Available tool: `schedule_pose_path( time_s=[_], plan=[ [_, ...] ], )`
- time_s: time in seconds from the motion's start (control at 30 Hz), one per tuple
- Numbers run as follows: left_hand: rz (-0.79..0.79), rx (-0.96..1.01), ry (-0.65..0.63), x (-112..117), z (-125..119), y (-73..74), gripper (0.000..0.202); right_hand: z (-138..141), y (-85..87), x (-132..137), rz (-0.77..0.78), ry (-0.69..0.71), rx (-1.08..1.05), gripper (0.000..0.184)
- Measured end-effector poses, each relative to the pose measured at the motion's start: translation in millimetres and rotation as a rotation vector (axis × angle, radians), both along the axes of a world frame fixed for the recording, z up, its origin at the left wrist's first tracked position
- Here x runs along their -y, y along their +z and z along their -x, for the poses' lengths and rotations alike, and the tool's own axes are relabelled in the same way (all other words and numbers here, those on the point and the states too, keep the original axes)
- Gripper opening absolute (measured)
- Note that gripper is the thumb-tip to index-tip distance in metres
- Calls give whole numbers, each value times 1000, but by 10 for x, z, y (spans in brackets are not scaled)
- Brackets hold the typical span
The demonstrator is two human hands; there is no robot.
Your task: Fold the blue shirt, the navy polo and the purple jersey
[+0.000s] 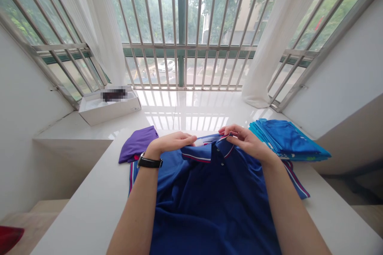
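Note:
A dark blue polo shirt (209,207) lies spread on the white table (80,215), its sleeves reaching out to both sides. Its collar (197,153) has red and white stripes and stands raised between my hands. My left hand (172,144) grips the collar's left side, with a black wristwatch (149,162) on that wrist. My right hand (243,141) pinches the collar's right edge between fingers and thumb. A folded purple garment (137,143) lies just beyond my left hand, partly under the shirt's sleeve.
A stack of folded blue garments (287,139) sits to the right of the shirt. A white open box (109,107) with a blurred dark item stands on the far left of the glossy white sill. Barred windows and white curtains lie ahead. A red cloth (8,238) shows at the lower left.

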State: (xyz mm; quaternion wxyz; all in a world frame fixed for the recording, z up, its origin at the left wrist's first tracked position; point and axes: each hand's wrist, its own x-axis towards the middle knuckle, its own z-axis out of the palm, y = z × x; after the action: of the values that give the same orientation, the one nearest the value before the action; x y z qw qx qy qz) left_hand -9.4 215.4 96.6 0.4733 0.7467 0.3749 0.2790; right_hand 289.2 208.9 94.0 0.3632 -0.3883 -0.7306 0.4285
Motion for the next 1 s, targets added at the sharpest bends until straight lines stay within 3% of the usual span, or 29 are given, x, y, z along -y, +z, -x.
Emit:
schedule_pose_path(
  time_s=[0.1,0.23,0.4,0.5,0.7,0.87,1.0],
  plan=[
    [-14,-140,-87,-36,-172,-119,48,57,57,43,-50,55,83,21],
    [-96,-59,15,-35,-432,-231,37,139,159,122,-118,147,160,14],
    [-254,-39,-90,-20,-610,-269,23,167,247,186,-146,216,200,14],
    [-313,-84,37,-31,-653,-265,19,125,209,162,-136,172,156,15],
    [-402,-38,357,-43,-731,-243,23,36,86,66,-162,-99,62,29],
    [-435,40,426,-52,-762,-244,24,84,145,121,-192,29,188,28],
    [-511,113,444,-64,-772,-254,24,152,145,150,-128,34,190,51]
  ],
)
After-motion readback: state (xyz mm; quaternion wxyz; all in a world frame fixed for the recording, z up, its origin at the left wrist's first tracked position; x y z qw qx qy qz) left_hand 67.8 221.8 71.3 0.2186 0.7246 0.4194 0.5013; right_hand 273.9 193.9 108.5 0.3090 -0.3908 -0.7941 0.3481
